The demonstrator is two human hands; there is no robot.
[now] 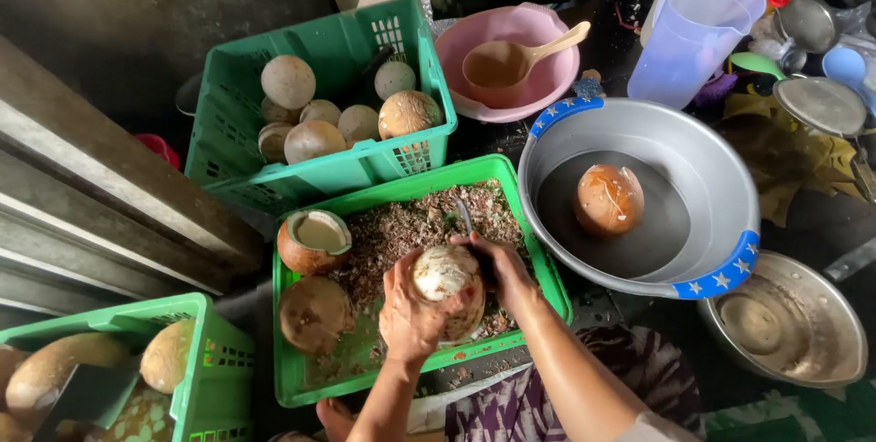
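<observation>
1. Here, the left hand [411,314] cups a partly peeled coconut [449,289] from below and from the side, fingers wrapped round its brown shell, the pale shaved top turned up.
2. The right hand [502,273] is clenched on the handle of a knife [466,219], whose blade sticks up past the coconut's far side; thumb and fingers press against the coconut as well.
3. The coconut is held just above the near right part of the green tray [301,378], which serves as the landmark for everything else.
4. Inside the tray lies a bed of brown husk shavings [401,228], and at its left stand two more coconuts: an opened one [313,241] showing white flesh, and a whole brown one [315,312] nearer the person.
5. Behind the tray sits a green crate [347,41] with several round coconuts in it.
6. Right of the tray is a grey basin [703,177] with blue handles, holding water and one peeled coconut [609,199].
7. Behind the tray, to the right, a pink bowl [538,27] holds a beige ladle [511,59], with a clear jug [689,36] beyond it.
8. Left of the tray, a second green crate [214,360] holds large pale coconuts.
</observation>
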